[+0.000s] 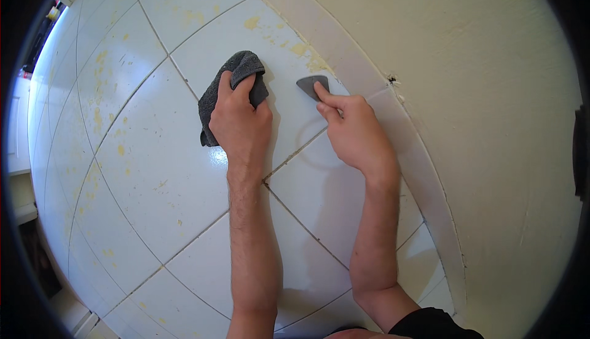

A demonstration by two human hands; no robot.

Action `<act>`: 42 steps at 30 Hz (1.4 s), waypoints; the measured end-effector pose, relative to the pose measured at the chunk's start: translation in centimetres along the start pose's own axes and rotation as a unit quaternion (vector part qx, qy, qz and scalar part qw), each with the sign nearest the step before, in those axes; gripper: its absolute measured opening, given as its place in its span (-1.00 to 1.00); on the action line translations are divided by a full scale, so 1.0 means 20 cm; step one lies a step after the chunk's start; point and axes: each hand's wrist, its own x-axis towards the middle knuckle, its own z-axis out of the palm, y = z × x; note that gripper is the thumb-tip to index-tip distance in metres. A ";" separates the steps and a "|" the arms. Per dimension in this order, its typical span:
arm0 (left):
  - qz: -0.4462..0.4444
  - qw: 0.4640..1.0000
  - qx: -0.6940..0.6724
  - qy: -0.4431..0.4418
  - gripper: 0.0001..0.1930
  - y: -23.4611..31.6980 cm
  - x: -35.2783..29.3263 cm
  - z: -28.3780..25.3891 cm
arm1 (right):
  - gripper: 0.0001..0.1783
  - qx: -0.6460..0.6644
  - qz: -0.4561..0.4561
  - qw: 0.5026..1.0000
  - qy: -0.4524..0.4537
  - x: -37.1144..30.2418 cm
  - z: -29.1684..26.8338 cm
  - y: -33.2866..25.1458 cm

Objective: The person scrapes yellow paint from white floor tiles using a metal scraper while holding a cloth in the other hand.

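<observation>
My left hand (243, 118) is closed around a folded dark grey cloth (218, 96), holding it over the white floor tiles (166, 185). To its right, my right hand (356, 124) grips a scraper (311, 85) with a flat grey triangular blade. Its index finger presses on the blade, and the rest of the tool is hidden by the hand. The blade lies at or just above the tile, close to the wall's base; whether it touches I cannot tell. Just beyond it, yellowish flaky residue (316, 62) sticks to the tile edge.
A pale tile skirting (384, 102) runs along the foot of the beige wall (491, 124) on the right. There is a small chipped hole (393, 81) at the skirting's top. More yellow spots (98, 118) are scattered over tiles at left. A white door (18, 130) shows at the far left.
</observation>
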 end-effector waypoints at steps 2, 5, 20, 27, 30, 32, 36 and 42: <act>-0.018 1.000 -0.004 -0.011 -0.67 0.00 0.00 0.00 | -0.58 -0.011 -0.028 0.999 0.022 0.00 0.01 0.01; -0.014 1.000 -0.017 -0.016 -0.66 0.01 0.01 -0.01 | -0.58 0.054 -0.006 0.998 0.015 0.02 0.00 0.03; -0.013 0.999 -0.032 -0.011 -0.68 0.02 0.00 -0.01 | -0.59 0.019 0.026 0.999 -0.008 0.00 -0.07 0.04; -0.001 1.000 -0.026 0.012 -0.68 0.02 0.00 -0.01 | -0.58 0.015 0.036 0.999 -0.007 -0.05 -0.11 -0.03; -0.007 1.000 -0.024 0.002 -0.69 0.02 0.00 -0.01 | -0.58 0.016 0.034 0.999 -0.006 -0.03 -0.08 0.00; -0.005 0.999 -0.033 0.003 -0.69 0.04 0.00 -0.01 | -0.58 0.037 0.006 0.999 0.018 -0.01 -0.09 0.03; -0.015 0.999 -0.037 0.005 -0.69 0.02 0.00 -0.03 | -0.58 0.020 0.015 1.000 -0.005 -0.02 -0.06 0.04; -0.008 0.999 -0.037 0.000 -0.67 0.04 0.00 -0.01 | -0.55 -0.036 -0.034 0.999 0.013 -0.02 -0.06 0.05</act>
